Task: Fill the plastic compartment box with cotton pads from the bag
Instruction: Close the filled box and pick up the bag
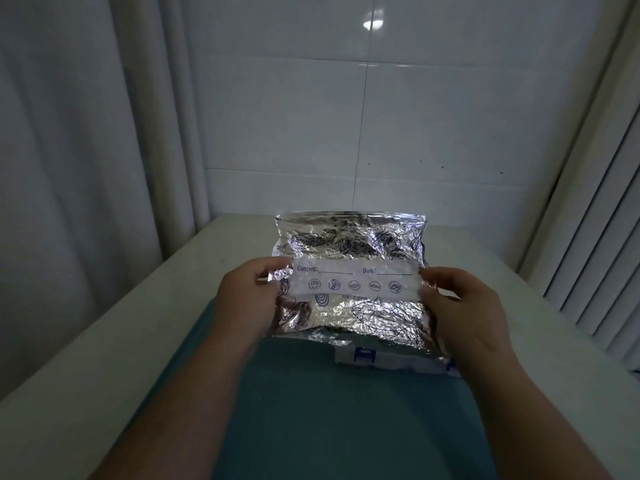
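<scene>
Centrally, head view, item one: bag, crinkled silver foil, held upright over the middle of the counter, its broad face toward the camera. Navy line drawings of shells and a fish are printed across the foil. Its contents are hidden.

Item two: label strip, white, running across the face of the bag. It reads "Content:" and "Date:", each followed by a blank rule. Below them is a row of five small round seafood icons. A line of tiny print under the strip is too small to read.

Item three: left hand, gripping the left edge of the bag. The thumb is on the front at the end of the label strip, and the fingers are curled round the foil.

Item four: right hand, gripping the right edge likewise, thumb forward.

Item five: teal cloth, spread on the near counter under the forearms. The bag's lower edge meets it; whether they touch cannot be told.

Item six: white packet with blue markings, lying just beneath the bag on the right, its print unreadable.

Surroundings: tiled wall far, curtain left, slatted blind right.
</scene>
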